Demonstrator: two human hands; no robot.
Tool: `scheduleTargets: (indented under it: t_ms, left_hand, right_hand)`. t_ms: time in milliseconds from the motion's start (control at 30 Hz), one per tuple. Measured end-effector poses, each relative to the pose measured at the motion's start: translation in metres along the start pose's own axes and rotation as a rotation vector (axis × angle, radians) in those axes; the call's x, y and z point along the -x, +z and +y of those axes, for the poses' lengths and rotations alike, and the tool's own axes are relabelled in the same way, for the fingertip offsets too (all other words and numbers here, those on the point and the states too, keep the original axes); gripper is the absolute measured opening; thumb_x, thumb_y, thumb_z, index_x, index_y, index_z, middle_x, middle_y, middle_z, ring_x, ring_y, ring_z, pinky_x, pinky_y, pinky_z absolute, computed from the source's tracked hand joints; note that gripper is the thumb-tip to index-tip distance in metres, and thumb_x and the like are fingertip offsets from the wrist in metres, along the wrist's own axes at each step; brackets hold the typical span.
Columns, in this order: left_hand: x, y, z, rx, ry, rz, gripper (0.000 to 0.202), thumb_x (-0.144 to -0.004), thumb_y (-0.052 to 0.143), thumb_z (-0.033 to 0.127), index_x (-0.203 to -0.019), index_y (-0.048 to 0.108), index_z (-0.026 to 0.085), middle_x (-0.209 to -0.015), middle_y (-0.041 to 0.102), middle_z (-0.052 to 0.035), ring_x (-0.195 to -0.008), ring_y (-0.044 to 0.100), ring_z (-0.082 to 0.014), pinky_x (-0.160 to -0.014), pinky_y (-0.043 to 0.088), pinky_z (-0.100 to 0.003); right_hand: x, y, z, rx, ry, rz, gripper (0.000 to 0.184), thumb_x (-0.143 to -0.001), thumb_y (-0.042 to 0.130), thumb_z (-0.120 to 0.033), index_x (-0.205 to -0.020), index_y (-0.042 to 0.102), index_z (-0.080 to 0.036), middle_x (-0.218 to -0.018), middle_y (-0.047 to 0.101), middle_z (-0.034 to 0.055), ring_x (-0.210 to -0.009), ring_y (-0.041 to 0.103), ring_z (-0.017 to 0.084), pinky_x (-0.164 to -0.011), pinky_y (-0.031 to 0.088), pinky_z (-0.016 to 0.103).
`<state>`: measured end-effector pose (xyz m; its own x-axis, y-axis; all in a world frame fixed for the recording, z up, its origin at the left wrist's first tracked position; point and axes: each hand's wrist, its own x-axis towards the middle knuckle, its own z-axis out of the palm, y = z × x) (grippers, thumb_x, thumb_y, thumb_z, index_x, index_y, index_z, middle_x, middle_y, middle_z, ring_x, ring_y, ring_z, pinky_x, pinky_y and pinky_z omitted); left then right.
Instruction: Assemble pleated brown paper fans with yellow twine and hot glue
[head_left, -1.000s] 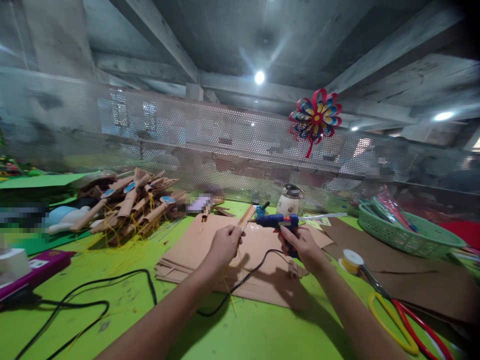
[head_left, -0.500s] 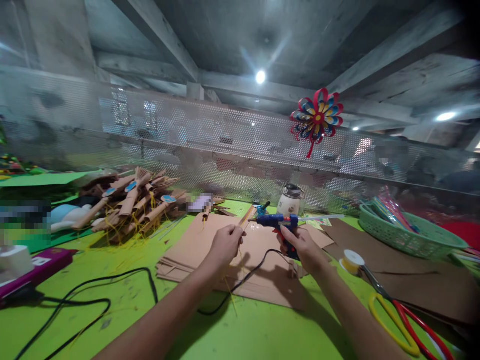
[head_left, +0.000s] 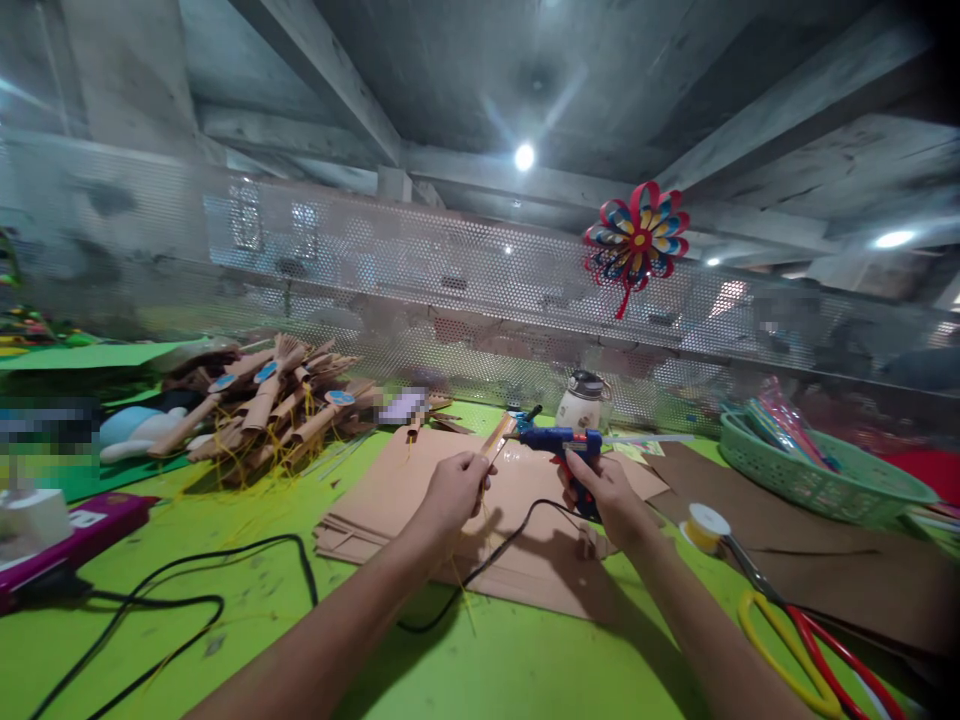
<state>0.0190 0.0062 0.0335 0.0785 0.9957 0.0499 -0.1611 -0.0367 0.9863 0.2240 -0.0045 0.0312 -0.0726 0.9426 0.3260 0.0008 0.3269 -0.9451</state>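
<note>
My left hand (head_left: 457, 490) is closed in a pinch on a narrow brown paper strip (head_left: 500, 436), which points up and away from the fingers. Thin yellow string (head_left: 466, 590) hangs beneath this hand. My right hand (head_left: 604, 490) grips a blue hot glue gun (head_left: 559, 440) by its handle. The gun's nozzle points left, very close to the strip; whether they touch I cannot tell. A clear glue stick (head_left: 652, 438) sticks out of its back end. Under both hands lies a stack of brown paper sheets (head_left: 405, 470).
Rolled brown paper pieces (head_left: 255, 400) with yellow strings are heaped at left. A black cord (head_left: 262, 541) crosses the green table near a purple power strip (head_left: 112, 520). At right are a string spool (head_left: 705, 525), scissors (head_left: 784, 640) and a green basket (head_left: 825, 480). A jar (head_left: 581, 402) stands behind.
The glue gun's nozzle has shifted very slightly to the right. Both hands keep their grips, and the whole view has moved a little.
</note>
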Motion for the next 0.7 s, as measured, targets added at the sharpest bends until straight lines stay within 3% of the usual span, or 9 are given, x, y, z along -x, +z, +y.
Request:
scheduleTargets:
  t_ms: [100, 400, 700]
  left_hand:
    - [-0.002, 0.0, -0.003, -0.026, -0.003, -0.007, 0.016, -0.073, 0.052, 0.027, -0.067, 0.055, 0.013, -0.05, 0.043, 0.0057, -0.035, 0.029, -0.0027, -0.038, 0.018, -0.017]
    - [0.0, -0.002, 0.0, 0.042, -0.009, 0.005, 0.016, -0.069, 0.057, 0.028, -0.065, 0.055, 0.012, -0.049, 0.04, 0.006, -0.038, 0.028, -0.0029, -0.039, 0.017, -0.017]
    - [0.002, 0.002, -0.001, 0.02, -0.024, -0.027, 0.017, -0.072, 0.052, 0.028, -0.067, 0.055, 0.012, -0.051, 0.041, 0.0057, -0.038, 0.026, -0.0023, -0.039, 0.017, -0.017]
  right_hand:
    - [-0.002, -0.003, 0.002, -0.013, -0.01, 0.015, 0.039, -0.079, 0.061, -0.052, -0.076, 0.057, -0.013, -0.058, 0.044, -0.0024, -0.048, 0.042, 0.009, -0.045, 0.037, 0.024]
    - [0.006, 0.007, -0.007, 0.075, 0.037, -0.123, 0.042, -0.079, 0.059, -0.054, -0.073, 0.058, -0.013, -0.056, 0.047, -0.0015, -0.046, 0.044, 0.01, -0.043, 0.036, 0.023]
    - [-0.006, -0.009, 0.005, 0.007, -0.055, 0.064, 0.038, -0.079, 0.061, -0.051, -0.078, 0.059, -0.013, -0.059, 0.044, -0.0017, -0.048, 0.042, 0.01, -0.045, 0.039, 0.024]
